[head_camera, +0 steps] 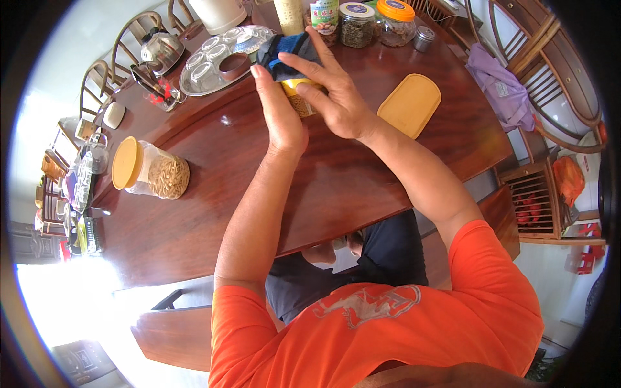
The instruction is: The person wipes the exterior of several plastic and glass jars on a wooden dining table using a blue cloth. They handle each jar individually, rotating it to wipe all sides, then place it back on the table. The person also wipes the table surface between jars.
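Observation:
A blue, grey and black cloth [288, 53] lies over the top of a small jar with a yellow lid [295, 86], which has tan contents. My left hand [282, 114] is at the left side of the jar, its thumb up beside the cloth and its other fingers hidden. From the right, my right hand [337, 92] reaches over with spread fingers, some against the cloth and one near the lid. Whether either hand grips the jar or cloth is unclear. A yellow rounded oblong lid or mat [410, 105] lies to the right on the wooden table [339, 169].
At left, a clear jar with a yellow lid [170, 177] lies tilted. Glasses stand on a metal tray [187, 89] beyond my left hand. Several jars, including one with an orange lid [395, 9], and a small metal tin [424, 39] line the far side.

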Tool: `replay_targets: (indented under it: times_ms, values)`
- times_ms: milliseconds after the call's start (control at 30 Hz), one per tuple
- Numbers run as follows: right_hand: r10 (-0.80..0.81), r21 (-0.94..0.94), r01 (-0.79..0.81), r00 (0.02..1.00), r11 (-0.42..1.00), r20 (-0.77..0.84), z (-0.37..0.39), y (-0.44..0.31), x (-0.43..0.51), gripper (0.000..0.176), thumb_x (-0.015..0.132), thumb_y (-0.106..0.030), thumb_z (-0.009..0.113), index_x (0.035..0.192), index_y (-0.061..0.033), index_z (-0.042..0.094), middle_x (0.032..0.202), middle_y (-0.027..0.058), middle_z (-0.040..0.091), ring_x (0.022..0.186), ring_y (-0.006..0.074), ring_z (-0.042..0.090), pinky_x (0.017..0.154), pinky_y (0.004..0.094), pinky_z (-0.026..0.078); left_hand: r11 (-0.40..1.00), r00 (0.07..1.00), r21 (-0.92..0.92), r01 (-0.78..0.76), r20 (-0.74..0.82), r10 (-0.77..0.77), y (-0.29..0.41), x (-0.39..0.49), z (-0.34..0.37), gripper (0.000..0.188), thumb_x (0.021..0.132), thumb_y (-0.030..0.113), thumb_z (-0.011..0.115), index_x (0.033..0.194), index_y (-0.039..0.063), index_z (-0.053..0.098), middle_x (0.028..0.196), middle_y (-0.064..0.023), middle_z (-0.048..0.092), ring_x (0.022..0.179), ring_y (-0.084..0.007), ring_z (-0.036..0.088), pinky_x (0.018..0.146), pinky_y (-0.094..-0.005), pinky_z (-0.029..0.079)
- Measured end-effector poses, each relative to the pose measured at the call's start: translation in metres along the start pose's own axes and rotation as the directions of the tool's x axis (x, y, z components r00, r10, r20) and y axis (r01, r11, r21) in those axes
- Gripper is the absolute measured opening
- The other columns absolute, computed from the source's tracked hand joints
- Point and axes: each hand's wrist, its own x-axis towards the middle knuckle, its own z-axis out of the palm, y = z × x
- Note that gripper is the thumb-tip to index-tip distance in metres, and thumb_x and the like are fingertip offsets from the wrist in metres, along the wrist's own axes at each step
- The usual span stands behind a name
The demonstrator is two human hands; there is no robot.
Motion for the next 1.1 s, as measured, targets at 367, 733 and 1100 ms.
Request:
replay_targets:
  times_ms: [367, 733, 1100]
  values:
    - [-0.135, -0.287, 0.112, 0.989, 0.951, -0.064, 0.005, -0.013, -0.002, 0.062, 0.088, -0.016, 0.082, 0.147, -0.0134, 0.062, 0.158, 0.0406, 0.039, 0.141, 0.0509, 0.051, 0.114, 0.0464, 0.046, 0.985, 0.979, -0.154, -0.077, 0.173, 0.104, 0.023, 0.006, -0.001, 0.093, 0.107, 0.075, 0.029, 0.15, -0.006, 0.049, 0.146, -0.0168, 0.059, 0.137, -0.0281, 0.053, 0.119, -0.0412, 0.037]
    - [0.369, 0.655, -0.234, 0.926, 0.719, -0.074, 0.011, -0.01, -0.003, 0.034, 0.096, -0.01, 0.081, 0.126, 0.0004, 0.069, 0.119, 0.0072, 0.073, 0.105, 0.0105, 0.066, 0.089, 0.0263, 0.055, 0.973, 0.99, -0.185, -0.138, 0.008, 0.142, 0.023, 0.015, -0.012, 0.059, 0.106, 0.057, 0.057, 0.136, 0.006, 0.057, 0.126, -0.0093, 0.066, 0.111, -0.0241, 0.066, 0.1, -0.0408, 0.054]
    - [0.105, 0.025, -0.104, 0.907, 0.994, -0.408, 0.013, -0.015, -0.004, 0.013, 0.105, -0.011, 0.071, 0.113, -0.0011, 0.07, 0.095, -0.0037, 0.071, 0.085, 0.0038, 0.06, 0.078, 0.0206, 0.051, 0.988, 0.989, -0.148, -0.046, -0.148, 0.024, 0.028, 0.029, -0.025, 0.055, 0.106, 0.053, 0.059, 0.133, 0.005, 0.057, 0.113, -0.0122, 0.069, 0.102, -0.0277, 0.069, 0.091, -0.047, 0.058]
